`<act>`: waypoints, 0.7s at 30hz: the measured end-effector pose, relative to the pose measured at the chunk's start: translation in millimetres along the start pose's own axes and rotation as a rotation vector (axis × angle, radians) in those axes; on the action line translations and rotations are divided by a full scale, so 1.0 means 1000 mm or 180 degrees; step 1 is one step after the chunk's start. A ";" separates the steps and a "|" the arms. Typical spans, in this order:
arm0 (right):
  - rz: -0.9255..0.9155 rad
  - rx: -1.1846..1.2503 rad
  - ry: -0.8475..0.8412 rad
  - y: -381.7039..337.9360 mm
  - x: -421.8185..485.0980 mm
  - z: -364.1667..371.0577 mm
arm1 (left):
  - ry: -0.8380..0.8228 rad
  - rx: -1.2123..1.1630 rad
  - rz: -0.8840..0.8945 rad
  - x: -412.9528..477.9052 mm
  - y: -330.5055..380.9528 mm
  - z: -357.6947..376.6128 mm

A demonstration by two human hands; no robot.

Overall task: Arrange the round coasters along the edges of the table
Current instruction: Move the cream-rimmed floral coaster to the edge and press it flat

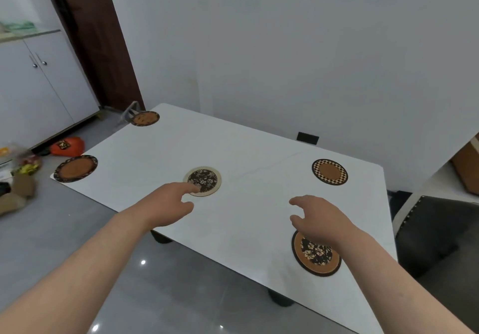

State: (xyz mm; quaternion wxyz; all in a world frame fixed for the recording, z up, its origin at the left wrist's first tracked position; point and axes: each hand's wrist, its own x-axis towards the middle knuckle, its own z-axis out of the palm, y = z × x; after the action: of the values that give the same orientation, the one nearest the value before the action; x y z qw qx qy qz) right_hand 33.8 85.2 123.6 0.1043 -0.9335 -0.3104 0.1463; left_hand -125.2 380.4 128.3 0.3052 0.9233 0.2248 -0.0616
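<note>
Several round coasters lie on the white table [233,149]. A cream-rimmed floral coaster [204,178] sits near the middle, and the fingertips of my left hand [169,204] rest on its near edge. My right hand [320,218] hovers with fingers spread just above a brown floral coaster [315,254] by the near edge, partly covering it. A checker-rimmed coaster [329,172] lies toward the right end. A brown coaster with a dark rim [76,168] sits at the left corner, and another brown coaster [144,118] at the far left corner.
A dark padded chair [438,235] stands at the table's right end. A white wall runs behind the table. On the grey floor to the left lie an orange bag [68,146] and assorted clutter [18,175], before white cabinets [39,82].
</note>
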 end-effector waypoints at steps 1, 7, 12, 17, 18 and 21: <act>0.0013 -0.0037 -0.0008 -0.008 0.001 0.002 | -0.0025 0.0036 -0.0010 0.000 -0.010 -0.006; 0.0082 -0.0048 0.0003 -0.053 0.012 0.012 | -0.0029 -0.0020 0.0016 0.003 -0.066 -0.038; 0.0118 -0.0021 0.0079 -0.085 0.022 0.020 | -0.0037 -0.0004 0.0076 0.007 -0.097 -0.057; 0.0139 -0.0054 0.0094 -0.106 0.033 0.026 | -0.0073 0.0140 0.0159 0.017 -0.117 -0.070; 0.0142 -0.0064 0.0098 -0.108 0.036 0.027 | -0.0080 0.0140 0.0159 0.021 -0.119 -0.072; 0.0135 -0.0061 0.0107 -0.114 0.048 0.030 | -0.0087 0.0113 0.0139 0.033 -0.125 -0.077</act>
State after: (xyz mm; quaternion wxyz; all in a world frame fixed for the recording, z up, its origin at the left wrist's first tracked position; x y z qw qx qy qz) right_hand -2.3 207.6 118.2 0.0975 -0.9431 -0.2901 0.1299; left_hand -153.8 527.7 115.3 0.2931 0.9324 0.1993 -0.0715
